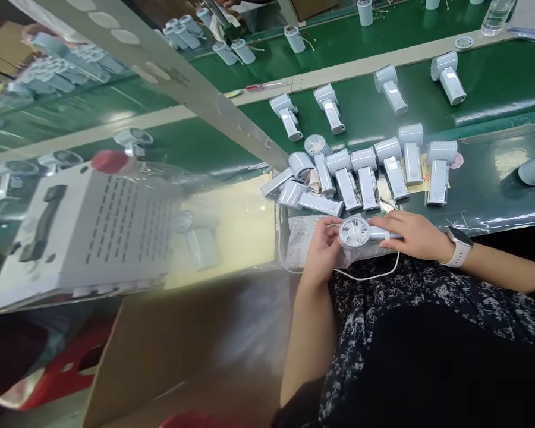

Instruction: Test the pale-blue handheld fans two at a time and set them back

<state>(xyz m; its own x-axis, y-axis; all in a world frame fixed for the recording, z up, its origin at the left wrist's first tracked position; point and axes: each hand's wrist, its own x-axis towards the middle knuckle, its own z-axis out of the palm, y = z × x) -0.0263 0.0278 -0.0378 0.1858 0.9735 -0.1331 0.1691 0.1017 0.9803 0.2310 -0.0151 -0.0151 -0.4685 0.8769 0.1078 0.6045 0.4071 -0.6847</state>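
Left hand (324, 249) and right hand (410, 235) are closed on a pale blue handheld fan (354, 232), its round grille clasped by the left and its handle by the right, above a crinkled silvery pouch (301, 241). A white cable (374, 277) is looped below; glossy plastic fans (365, 181) are heaped on a green conveyor belt (494, 71).

"What's being held?"

"A pale handheld fan (354, 232), left hand (324, 251) at its head, right hand (410, 235) round its handle, above a silvery bag (305, 241)."

"Anything nearby?"

"More fans (368, 187) lying on the green surface (485, 83), a white cable (374, 276) looping below."
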